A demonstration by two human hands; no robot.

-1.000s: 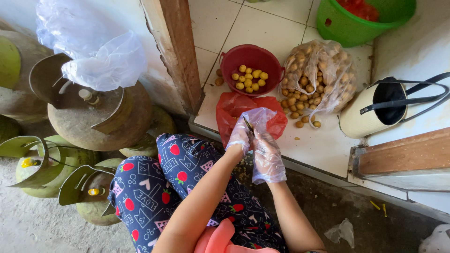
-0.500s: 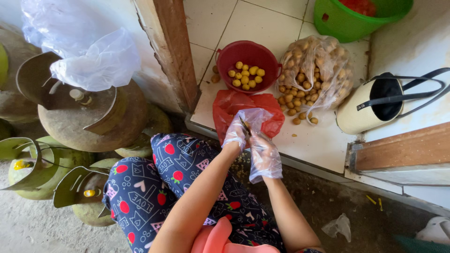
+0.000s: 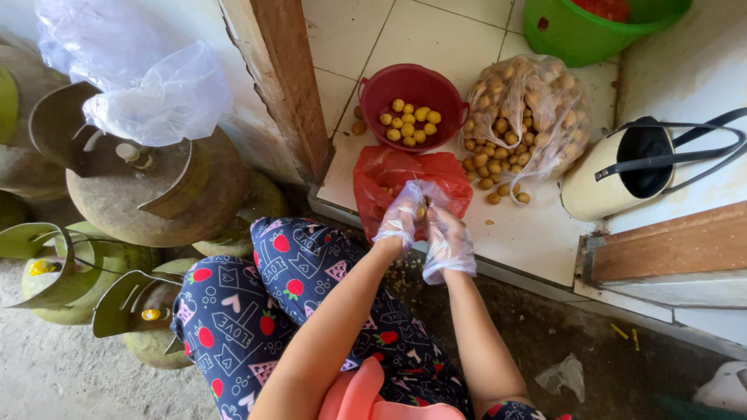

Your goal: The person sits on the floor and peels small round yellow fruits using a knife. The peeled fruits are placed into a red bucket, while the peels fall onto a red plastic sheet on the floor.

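The person sits with knees drawn up in dark patterned trousers (image 3: 264, 311), both forearms reaching forward. The left hand (image 3: 401, 218) and the right hand (image 3: 447, 241), each in a thin clear plastic glove, meet and pinch one small brown fruit (image 3: 421, 211) between their fingertips, held just above the red plastic bag (image 3: 408, 175) that lies open under them on the white tiled floor (image 3: 529, 233). Just beyond the hands stands a red bowl (image 3: 412, 89) holding yellow peeled fruits (image 3: 408, 124). Beyond and to the right of the right hand sits a clear bag of brown fruits (image 3: 521, 117), some spilled beside it, then a cream bag with black straps (image 3: 622, 167). Farther off stands a green basket (image 3: 591, 31). Left of the left hand, a wooden post (image 3: 284, 85) separates green gas cylinders (image 3: 148, 194).
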